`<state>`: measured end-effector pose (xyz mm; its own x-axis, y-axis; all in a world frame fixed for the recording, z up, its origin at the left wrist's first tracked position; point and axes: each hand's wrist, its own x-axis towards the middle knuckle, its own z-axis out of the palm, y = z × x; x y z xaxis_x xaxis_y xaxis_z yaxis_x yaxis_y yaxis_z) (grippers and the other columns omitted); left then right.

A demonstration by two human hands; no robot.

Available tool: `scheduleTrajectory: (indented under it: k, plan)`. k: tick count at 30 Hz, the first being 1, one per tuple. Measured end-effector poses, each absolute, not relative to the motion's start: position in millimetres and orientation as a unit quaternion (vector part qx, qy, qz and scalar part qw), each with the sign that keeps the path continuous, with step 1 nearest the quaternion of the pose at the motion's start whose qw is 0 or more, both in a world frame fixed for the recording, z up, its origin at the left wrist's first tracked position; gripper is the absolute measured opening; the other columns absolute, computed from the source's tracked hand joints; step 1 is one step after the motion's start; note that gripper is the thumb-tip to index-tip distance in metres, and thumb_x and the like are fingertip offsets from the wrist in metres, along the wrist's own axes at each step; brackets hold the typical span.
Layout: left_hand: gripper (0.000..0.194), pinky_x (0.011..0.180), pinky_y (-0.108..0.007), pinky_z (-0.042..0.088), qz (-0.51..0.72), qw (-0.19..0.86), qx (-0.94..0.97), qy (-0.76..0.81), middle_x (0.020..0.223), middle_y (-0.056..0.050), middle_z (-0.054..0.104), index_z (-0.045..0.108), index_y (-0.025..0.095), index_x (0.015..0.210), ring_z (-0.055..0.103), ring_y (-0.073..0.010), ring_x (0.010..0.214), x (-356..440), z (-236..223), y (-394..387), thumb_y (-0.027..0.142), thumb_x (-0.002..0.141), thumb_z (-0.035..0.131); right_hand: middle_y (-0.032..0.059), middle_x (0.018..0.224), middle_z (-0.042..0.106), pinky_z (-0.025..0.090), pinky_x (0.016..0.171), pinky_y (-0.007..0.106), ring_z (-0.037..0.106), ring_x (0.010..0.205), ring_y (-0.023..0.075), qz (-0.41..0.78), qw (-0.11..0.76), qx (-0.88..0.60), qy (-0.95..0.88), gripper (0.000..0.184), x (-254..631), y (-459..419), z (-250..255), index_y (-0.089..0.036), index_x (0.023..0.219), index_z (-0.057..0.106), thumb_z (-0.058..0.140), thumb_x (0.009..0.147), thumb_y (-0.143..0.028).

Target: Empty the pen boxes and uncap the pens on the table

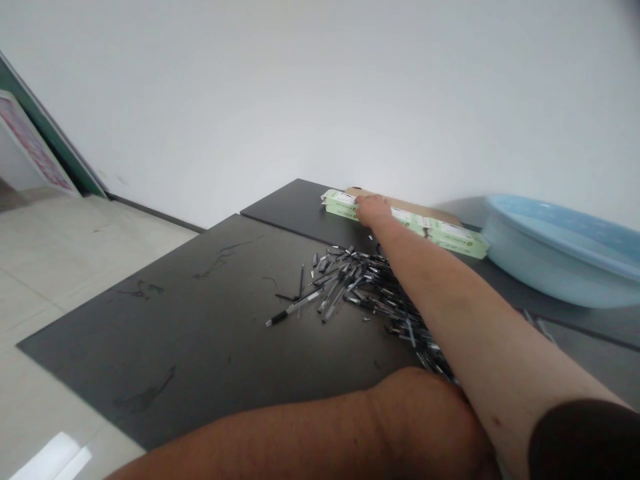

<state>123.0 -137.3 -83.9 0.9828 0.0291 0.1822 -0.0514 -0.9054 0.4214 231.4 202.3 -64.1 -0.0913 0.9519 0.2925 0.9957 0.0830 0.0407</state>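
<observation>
My right hand (374, 209) reaches across to the back of the dark table (215, 360) and closes over a long, pale green printed carton (443, 233). Its fingertips curl at the carton's far edge and are partly hidden. Below that arm spreads a heap of pen parts (367, 277), with clear barrels, black pieces and thin refills. At the heap's left edge lies a clear pen (295, 307) with a black grip. My left hand (427, 403) is low in front, close to the near side of the heap. Its fingers are hidden beneath my right forearm.
A light blue plastic basin (560, 257) stands at the back right, beside the carton's end. Brown cardboard (420, 208) lies behind the carton, near the white wall (320, 87). Framed panels (37, 143) lean at the far left above a tiled floor (110, 250).
</observation>
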Motion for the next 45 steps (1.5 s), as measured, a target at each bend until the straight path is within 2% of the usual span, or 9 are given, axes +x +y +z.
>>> scheduleTrajectory:
  k: [4,7,9,15,19,26,29,33,45]
  plan:
    - [0.037,0.058,-0.037,0.055,0.073,0.218,0.973,0.014,0.116,-0.009,0.084,0.078,0.017,0.116,0.08,-0.0262,0.098,120,-81,-138,0.04,0.102,0.053,0.0199,0.163,0.057,0.038,0.125,0.068,0.052,0.149,0.0394,-0.112,0.12,-0.634,-0.756,0.049,240,183,-47,-0.019,0.155,0.061,0.061,0.109,-0.034]
    - [0.033,0.064,-0.037,0.057,0.079,0.213,0.973,0.039,0.107,-0.009,0.083,0.078,0.018,0.103,0.078,-0.0257,0.092,119,-83,-137,0.038,0.1,0.052,0.0227,0.165,0.055,0.034,0.129,0.06,0.047,0.152,0.0376,-0.117,0.147,-0.608,-0.772,0.052,252,155,-20,-0.012,0.158,0.058,0.047,0.11,-0.026]
    - [0.032,0.075,-0.036,0.06,0.096,0.213,0.971,0.044,0.106,-0.008,0.082,0.079,0.018,0.103,0.078,-0.0256,0.097,118,-86,-135,0.034,0.101,0.051,0.0213,0.166,0.053,0.031,0.132,0.059,0.041,0.157,0.0363,-0.125,0.167,-0.596,-0.776,0.053,264,125,-2,-0.012,0.159,0.056,0.044,0.11,-0.027]
    - [0.021,0.085,-0.034,0.059,0.165,0.216,0.96,0.065,0.102,-0.007,0.081,0.077,0.019,0.098,0.076,-0.0241,0.094,112,-91,-129,0.025,0.097,0.058,0.0163,0.147,0.068,0.043,0.127,0.06,0.055,0.145,0.0364,-0.142,0.287,-0.546,-0.774,0.044,313,-12,22,-0.02,0.146,0.067,0.053,0.105,-0.028]
    - [0.024,0.092,-0.035,0.058,0.182,0.225,0.954,0.073,0.1,-0.008,0.08,0.077,0.018,0.096,0.076,-0.0235,0.097,110,-89,-123,0.022,0.099,0.053,0.0148,0.134,0.076,0.057,0.111,0.061,0.07,0.124,0.0367,-0.139,0.332,-0.588,-0.724,0.041,345,-105,16,-0.022,0.139,0.073,0.057,0.103,-0.03]
    - [0.027,0.094,-0.034,0.057,0.2,0.216,0.95,0.102,0.103,-0.007,0.083,0.078,0.017,0.099,0.076,-0.0215,0.098,110,-90,-116,0.016,0.098,0.051,0.0151,0.118,0.081,0.06,0.102,0.057,0.075,0.108,0.0342,-0.134,0.372,-0.676,-0.622,0.039,401,-197,-13,-0.023,0.133,0.076,0.058,0.102,-0.038]
    - [0.027,0.093,-0.034,0.057,0.214,0.217,0.947,0.104,0.102,-0.007,0.083,0.078,0.017,0.099,0.077,-0.0213,0.098,109,-90,-114,0.014,0.098,0.051,0.0158,0.113,0.081,0.06,0.1,0.055,0.076,0.106,0.0349,-0.146,0.365,-0.711,-0.583,0.041,424,-208,-33,-0.021,0.13,0.077,0.057,0.101,-0.039]
    - [0.026,0.092,-0.032,0.058,0.227,0.213,0.943,0.118,0.101,-0.005,0.083,0.078,0.018,0.098,0.078,-0.0198,0.095,107,-87,-113,0.012,0.096,0.053,0.0147,0.111,0.083,0.06,0.096,0.051,0.077,0.105,0.0347,-0.103,0.298,-0.756,-0.574,0.041,450,-209,-52,-0.021,0.129,0.078,0.055,0.1,-0.039]
    - [0.024,0.088,-0.031,0.058,0.22,0.227,0.935,0.157,0.1,-0.004,0.084,0.079,0.02,0.098,0.078,-0.019,0.094,98,-84,-106,0.014,0.094,0.055,0.0055,0.1,0.086,0.06,0.084,0.041,0.079,0.093,0.029,-0.03,0.164,-0.753,-0.637,0.026,472,-199,-65,-0.029,0.106,0.083,0.059,0.097,-0.035]
